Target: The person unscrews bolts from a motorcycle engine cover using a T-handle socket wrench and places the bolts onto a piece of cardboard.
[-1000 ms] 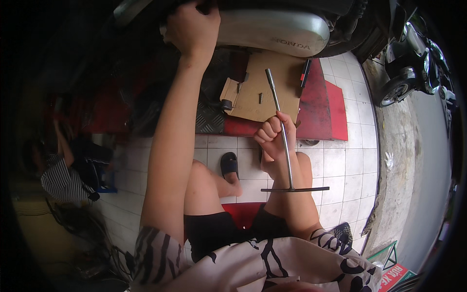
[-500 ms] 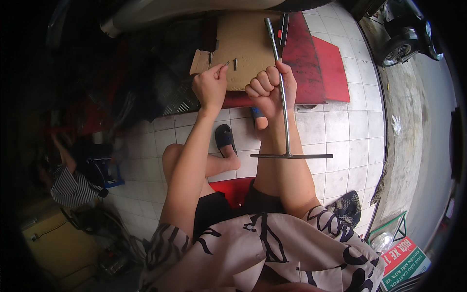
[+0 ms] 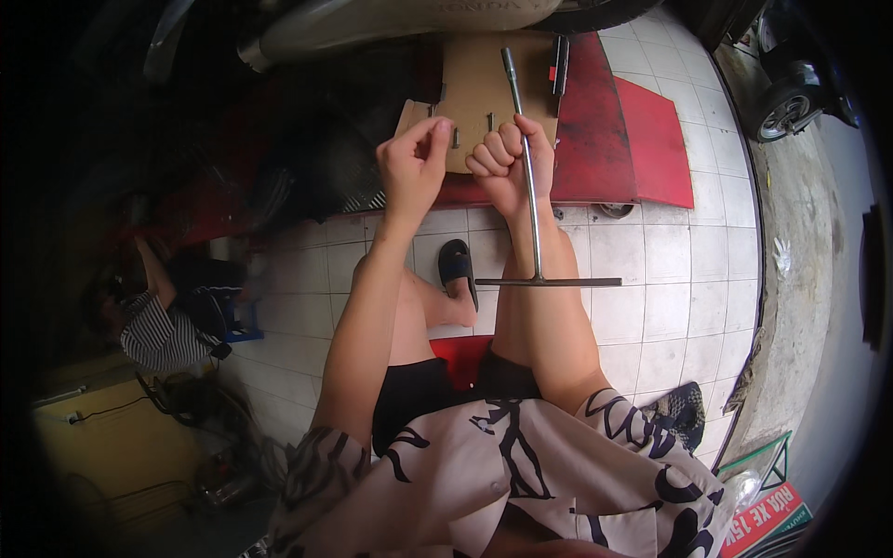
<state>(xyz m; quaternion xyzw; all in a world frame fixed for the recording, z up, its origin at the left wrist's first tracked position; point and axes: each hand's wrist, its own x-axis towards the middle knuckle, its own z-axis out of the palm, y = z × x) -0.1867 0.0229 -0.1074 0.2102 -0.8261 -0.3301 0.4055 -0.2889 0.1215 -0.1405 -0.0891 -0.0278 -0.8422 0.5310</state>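
My right hand (image 3: 512,163) is closed round the shaft of a long metal T-handle socket wrench (image 3: 533,214). The wrench's crossbar lies toward me over my forearm, and its socket end points away above a sheet of brown cardboard (image 3: 474,74). My left hand (image 3: 414,167) is over the cardboard's near left part, thumb and fingers pressed together; whatever is between them is hidden. Just beside its fingertips lies a small metal bolt (image 3: 456,139). A second bolt (image 3: 491,121) is on the cardboard between my hands, and another small metal piece (image 3: 432,110) shows past my left fingers.
The cardboard rests on a red platform (image 3: 595,130). A dark tool with a red mark (image 3: 558,67) lies at its right edge. Above the far side hangs a vehicle's pale metal part (image 3: 391,33). Another person in a striped top (image 3: 167,330) sits at the left.
The view has shifted, moving the platform right in the picture. The small piece at my left fingertips no longer shows between them; a bolt now lies beside them. My right hand still grips the wrench.
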